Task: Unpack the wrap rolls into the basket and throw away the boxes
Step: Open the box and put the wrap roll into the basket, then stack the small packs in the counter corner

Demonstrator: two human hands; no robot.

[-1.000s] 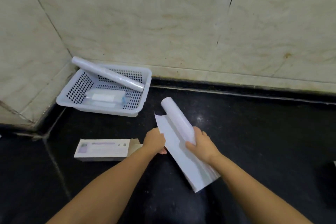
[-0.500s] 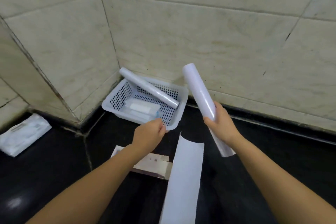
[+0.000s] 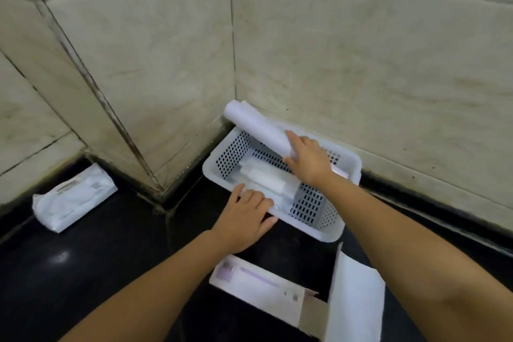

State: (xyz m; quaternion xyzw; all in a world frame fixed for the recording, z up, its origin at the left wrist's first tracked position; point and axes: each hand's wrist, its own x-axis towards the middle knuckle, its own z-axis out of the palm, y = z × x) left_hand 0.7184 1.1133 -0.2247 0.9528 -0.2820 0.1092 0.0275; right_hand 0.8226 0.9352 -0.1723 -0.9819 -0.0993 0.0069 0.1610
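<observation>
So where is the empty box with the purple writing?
The empty box lies on the dark floor near the bottom of the head view, in front of the white basket, between the person's forearms.

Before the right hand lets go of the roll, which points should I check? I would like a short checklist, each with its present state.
1. Roll is over the basket: partly ok; its far end sticks out past the rim at the wall corner.
2. Right hand has the roll under control: ok, the fingers lie on its near end.
3. Left hand steadies the basket: ok, it rests on the near rim.
4. Room inside the basket: cannot tell; a packaged roll already lies on the floor of it.
5. Boxes thrown away: not ok; the open box and the white box lie on the counter.
</observation>
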